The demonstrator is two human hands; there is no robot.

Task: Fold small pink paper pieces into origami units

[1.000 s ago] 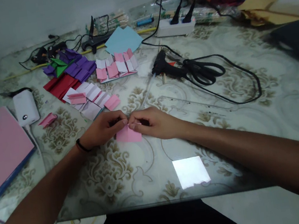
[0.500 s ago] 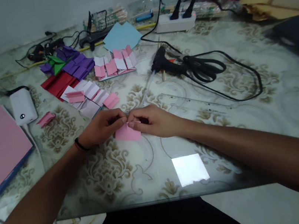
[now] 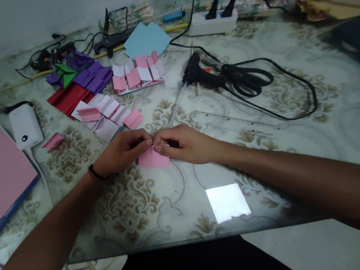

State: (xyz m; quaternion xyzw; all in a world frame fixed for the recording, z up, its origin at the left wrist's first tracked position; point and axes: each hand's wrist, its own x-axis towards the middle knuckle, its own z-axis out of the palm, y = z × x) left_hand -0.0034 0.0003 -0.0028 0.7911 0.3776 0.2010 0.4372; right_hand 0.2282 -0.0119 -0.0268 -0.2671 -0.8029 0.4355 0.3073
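A small pink sheet of paper [image 3: 154,158] lies at the middle of the table, its far edge pinched by both hands. My left hand [image 3: 123,151] closes thumb and fingers on the far edge. Close beside it, my right hand [image 3: 184,144] pinches the same edge, thumb on top. The fingertips nearly meet and hide part of that edge. Just beyond my left hand lie folded white and pink paper pieces [image 3: 108,110]. A single folded pink piece [image 3: 54,141] rests farther left.
A black glue gun [image 3: 203,74] with coiled cable lies beyond my right hand, near a clear ruler [image 3: 232,119]. Farther back are light blue paper [image 3: 147,39] and a power strip [image 3: 212,22]. On the left are a white power bank [image 3: 25,125] and a pink paper stack [image 3: 0,180].
Both hands hold nearly the same pose on the pink paper. The whole view has shifted very slightly; nothing was taken up or let go.
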